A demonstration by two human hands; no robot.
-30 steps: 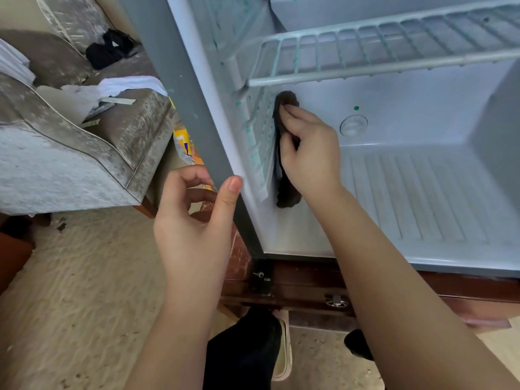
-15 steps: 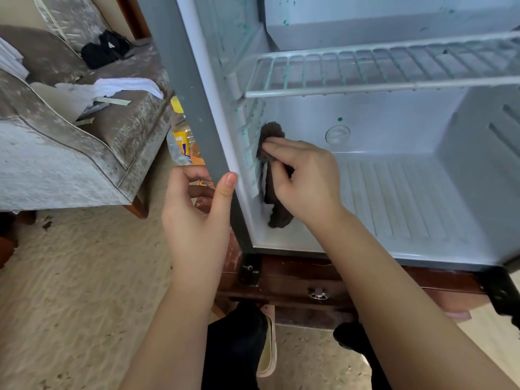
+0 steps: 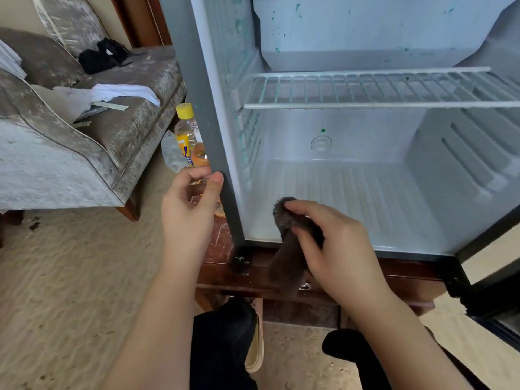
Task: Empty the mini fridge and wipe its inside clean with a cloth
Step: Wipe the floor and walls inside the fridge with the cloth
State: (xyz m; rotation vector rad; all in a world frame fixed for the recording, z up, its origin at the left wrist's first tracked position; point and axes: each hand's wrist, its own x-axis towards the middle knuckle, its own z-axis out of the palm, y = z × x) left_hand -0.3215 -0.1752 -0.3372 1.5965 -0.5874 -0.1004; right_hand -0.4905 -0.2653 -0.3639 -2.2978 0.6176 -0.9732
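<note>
The mini fridge (image 3: 394, 190) stands open on a low wooden stand, its inside bare except for a white wire shelf (image 3: 365, 88). Green specks dot the left wall and the upper back. My right hand (image 3: 334, 249) grips a dark brown cloth (image 3: 287, 257) at the fridge's front bottom lip; the cloth hangs down over the edge. My left hand (image 3: 188, 218) rests its thumb and fingers around the grey left edge of the fridge (image 3: 202, 122), holding nothing loose.
Bottles (image 3: 187, 139), one with a yellow cap, stand on the stand left of the fridge. A grey sofa (image 3: 84, 136) with white and black items fills the left. The fridge door hinge (image 3: 461, 280) and door sit at the lower right. My feet rest on beige carpet below.
My right hand has slid the cloth down off the left inner wall and out to the front bottom edge. The left hand stays on the fridge's side edge. The view has tilted upward.
</note>
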